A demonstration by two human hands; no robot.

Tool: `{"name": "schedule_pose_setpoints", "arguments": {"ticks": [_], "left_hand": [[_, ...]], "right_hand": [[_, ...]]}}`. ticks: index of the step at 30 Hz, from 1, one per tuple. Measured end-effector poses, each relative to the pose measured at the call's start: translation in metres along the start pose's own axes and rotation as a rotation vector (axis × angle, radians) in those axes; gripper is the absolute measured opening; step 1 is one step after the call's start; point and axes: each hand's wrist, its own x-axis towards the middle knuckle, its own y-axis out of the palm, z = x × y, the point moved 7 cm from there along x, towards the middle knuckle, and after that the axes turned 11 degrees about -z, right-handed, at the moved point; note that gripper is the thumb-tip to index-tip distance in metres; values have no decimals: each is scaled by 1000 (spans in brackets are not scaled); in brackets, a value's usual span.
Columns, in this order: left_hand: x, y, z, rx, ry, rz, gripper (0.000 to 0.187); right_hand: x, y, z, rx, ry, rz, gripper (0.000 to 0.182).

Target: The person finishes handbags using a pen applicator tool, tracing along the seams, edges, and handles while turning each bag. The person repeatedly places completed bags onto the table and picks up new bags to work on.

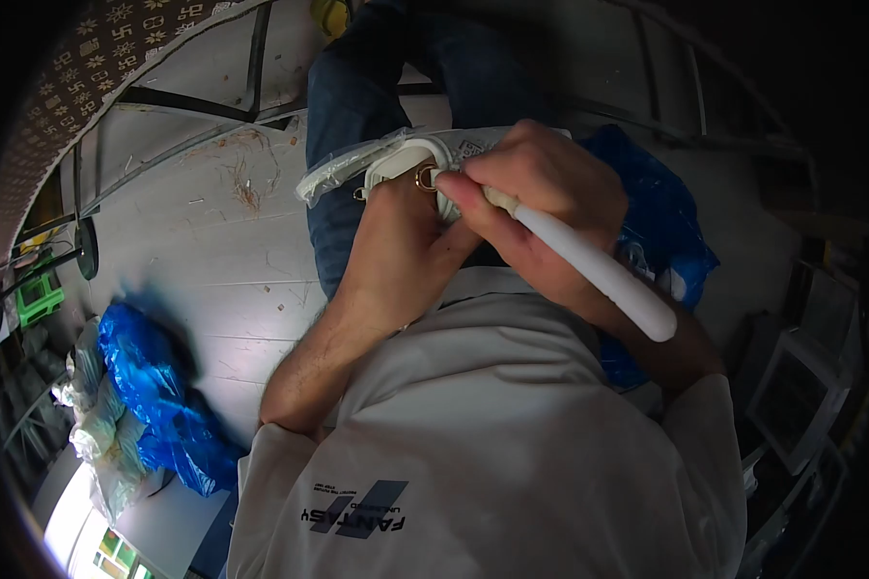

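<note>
The left hand (pixel 406 241) is closed around a small white bag (pixel 406 159) with a brass ring (pixel 425 178), held over the knees. The right hand (pixel 541 183), fisted, grips a white-handled tool (pixel 599 270) whose tip meets the bag just beside the ring. The work looks mid-way. The tool's tip and most of the bag are hidden behind the hands; a plastic sleeve (pixel 343 169) lies beyond the left hand.
</note>
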Motion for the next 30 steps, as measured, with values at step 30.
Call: {"name": "schedule_pose_setpoints", "arguments": {"ticks": [30], "left_hand": [[2, 6, -10, -309, -43, 24, 15]], "right_hand": [[-8, 5, -32, 472, 621, 81, 11]]}}
